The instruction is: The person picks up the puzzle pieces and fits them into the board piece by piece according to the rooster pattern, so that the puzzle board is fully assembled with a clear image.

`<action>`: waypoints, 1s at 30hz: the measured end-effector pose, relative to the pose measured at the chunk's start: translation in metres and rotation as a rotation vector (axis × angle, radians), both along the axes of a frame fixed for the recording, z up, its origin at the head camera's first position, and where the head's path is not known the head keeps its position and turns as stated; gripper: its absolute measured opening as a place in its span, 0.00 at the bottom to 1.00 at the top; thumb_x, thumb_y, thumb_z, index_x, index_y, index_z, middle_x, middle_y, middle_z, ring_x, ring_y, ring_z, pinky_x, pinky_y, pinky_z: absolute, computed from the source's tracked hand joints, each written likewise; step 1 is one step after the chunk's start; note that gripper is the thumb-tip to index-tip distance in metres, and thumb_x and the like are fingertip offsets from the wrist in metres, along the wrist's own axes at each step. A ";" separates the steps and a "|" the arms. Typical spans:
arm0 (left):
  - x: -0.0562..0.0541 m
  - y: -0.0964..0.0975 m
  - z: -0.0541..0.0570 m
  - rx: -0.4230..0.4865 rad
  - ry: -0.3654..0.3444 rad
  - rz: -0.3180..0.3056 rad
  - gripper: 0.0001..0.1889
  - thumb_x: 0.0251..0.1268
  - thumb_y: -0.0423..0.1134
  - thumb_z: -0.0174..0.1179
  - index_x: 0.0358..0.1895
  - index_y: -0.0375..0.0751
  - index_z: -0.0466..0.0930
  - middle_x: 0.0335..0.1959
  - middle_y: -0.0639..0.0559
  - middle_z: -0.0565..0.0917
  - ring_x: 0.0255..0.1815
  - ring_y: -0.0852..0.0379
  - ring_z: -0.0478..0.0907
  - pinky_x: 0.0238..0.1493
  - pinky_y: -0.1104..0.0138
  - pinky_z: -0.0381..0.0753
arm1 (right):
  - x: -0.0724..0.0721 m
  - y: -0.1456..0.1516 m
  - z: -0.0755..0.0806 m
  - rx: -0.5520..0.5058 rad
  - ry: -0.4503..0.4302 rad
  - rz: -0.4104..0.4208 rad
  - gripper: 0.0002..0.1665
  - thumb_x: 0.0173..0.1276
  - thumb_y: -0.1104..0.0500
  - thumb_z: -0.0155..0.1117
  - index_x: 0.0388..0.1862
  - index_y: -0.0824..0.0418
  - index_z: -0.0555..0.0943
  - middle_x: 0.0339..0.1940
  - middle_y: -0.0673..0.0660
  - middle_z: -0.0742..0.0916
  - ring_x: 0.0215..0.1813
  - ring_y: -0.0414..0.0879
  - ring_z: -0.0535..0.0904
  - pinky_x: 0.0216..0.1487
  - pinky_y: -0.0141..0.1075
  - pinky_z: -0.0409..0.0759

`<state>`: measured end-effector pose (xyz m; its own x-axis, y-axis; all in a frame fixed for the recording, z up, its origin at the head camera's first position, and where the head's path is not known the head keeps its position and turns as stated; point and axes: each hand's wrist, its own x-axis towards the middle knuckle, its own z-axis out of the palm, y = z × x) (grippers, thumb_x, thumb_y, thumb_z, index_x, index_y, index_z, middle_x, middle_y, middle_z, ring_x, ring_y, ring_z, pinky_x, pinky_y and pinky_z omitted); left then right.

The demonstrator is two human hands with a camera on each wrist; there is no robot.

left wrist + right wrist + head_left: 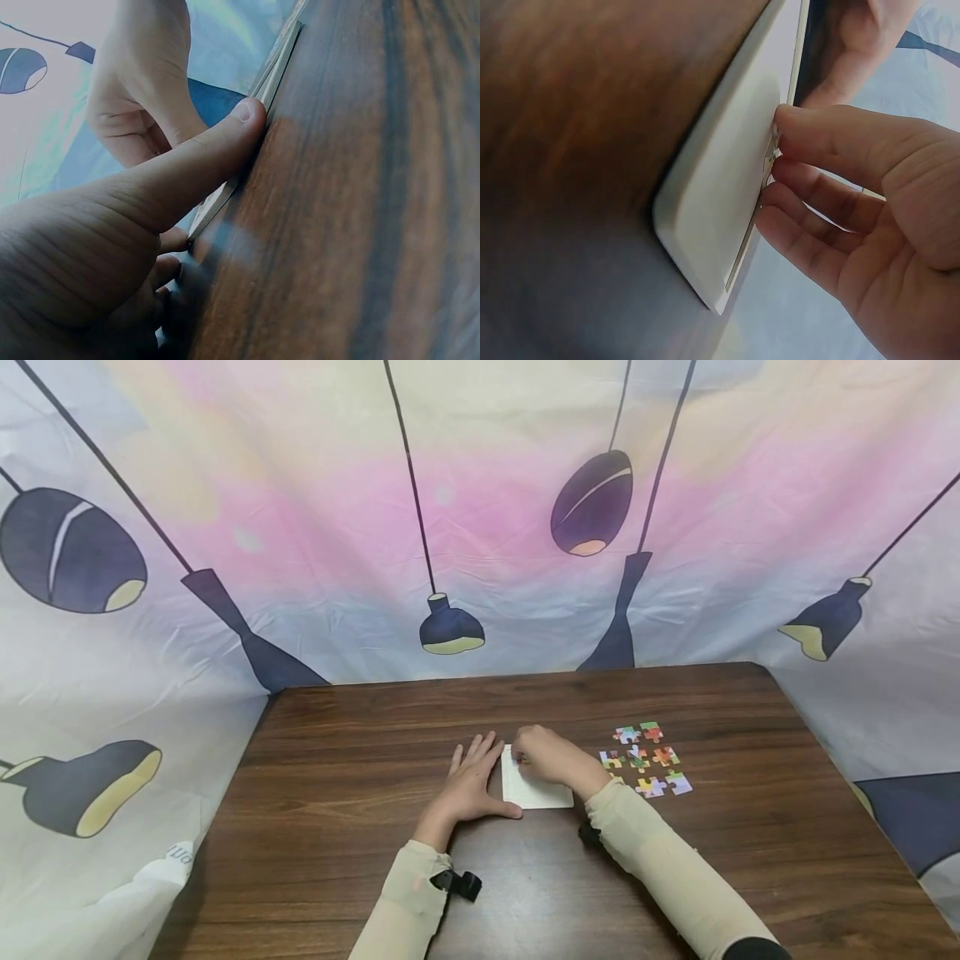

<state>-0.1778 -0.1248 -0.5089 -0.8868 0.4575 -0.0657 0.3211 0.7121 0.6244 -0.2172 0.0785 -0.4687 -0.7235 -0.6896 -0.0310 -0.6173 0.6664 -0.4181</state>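
A white square puzzle tray (pixel 546 795) lies flat on the table between my hands. My left hand (pixel 468 783) is spread along its left side, with the fingers pointing away and the thumb at the near left corner. In the left wrist view that thumb (pixel 238 124) lies right at the tray's edge. Over the tray's far left part, my right hand (pixel 553 755) pinches a small puzzle piece (pixel 769 160) between thumb and fingertips, close against the tray's surface. The fingers hide most of the piece.
Several colourful jigsaw pieces (pixel 651 762) lie in loose rows to the right of the tray, some partly behind the right sleeve (pixel 660 852). The brown wooden table (pixel 337 827) reaches back to a hanging cloth (pixel 337 568) printed with lamps.
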 end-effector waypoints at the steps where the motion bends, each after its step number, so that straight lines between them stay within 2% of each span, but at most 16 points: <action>1: 0.000 0.000 0.000 -0.002 -0.001 -0.001 0.65 0.47 0.60 0.83 0.85 0.37 0.56 0.87 0.39 0.49 0.88 0.41 0.39 0.84 0.41 0.32 | 0.000 0.000 0.000 0.000 0.000 0.000 0.08 0.69 0.68 0.74 0.46 0.67 0.91 0.42 0.59 0.88 0.43 0.53 0.86 0.47 0.44 0.87; 12: -0.001 -0.001 -0.001 0.010 -0.005 -0.007 0.65 0.48 0.60 0.83 0.85 0.36 0.55 0.87 0.39 0.49 0.88 0.40 0.38 0.83 0.41 0.32 | -0.002 -0.007 -0.003 -0.001 0.026 0.035 0.07 0.70 0.68 0.72 0.46 0.66 0.91 0.39 0.57 0.87 0.41 0.51 0.84 0.44 0.43 0.85; 19: -0.001 0.000 -0.002 0.003 -0.005 -0.006 0.65 0.48 0.61 0.83 0.85 0.36 0.55 0.87 0.39 0.49 0.88 0.41 0.38 0.84 0.41 0.32 | -0.002 -0.004 -0.002 -0.013 0.013 0.048 0.08 0.71 0.68 0.72 0.47 0.66 0.91 0.42 0.58 0.87 0.43 0.50 0.85 0.46 0.43 0.86; 25: 0.000 0.000 -0.001 -0.001 0.005 0.000 0.66 0.47 0.61 0.83 0.85 0.36 0.55 0.87 0.39 0.49 0.88 0.41 0.39 0.84 0.41 0.33 | -0.006 0.015 0.002 -0.060 0.045 0.049 0.12 0.71 0.64 0.72 0.51 0.65 0.90 0.48 0.59 0.89 0.50 0.54 0.87 0.55 0.47 0.86; 30: 0.000 0.000 -0.002 -0.006 0.001 0.004 0.66 0.47 0.61 0.83 0.85 0.37 0.55 0.87 0.39 0.50 0.88 0.40 0.39 0.84 0.41 0.33 | -0.008 0.043 0.007 -0.071 0.054 -0.008 0.15 0.72 0.62 0.72 0.56 0.64 0.88 0.53 0.59 0.89 0.55 0.55 0.86 0.58 0.50 0.85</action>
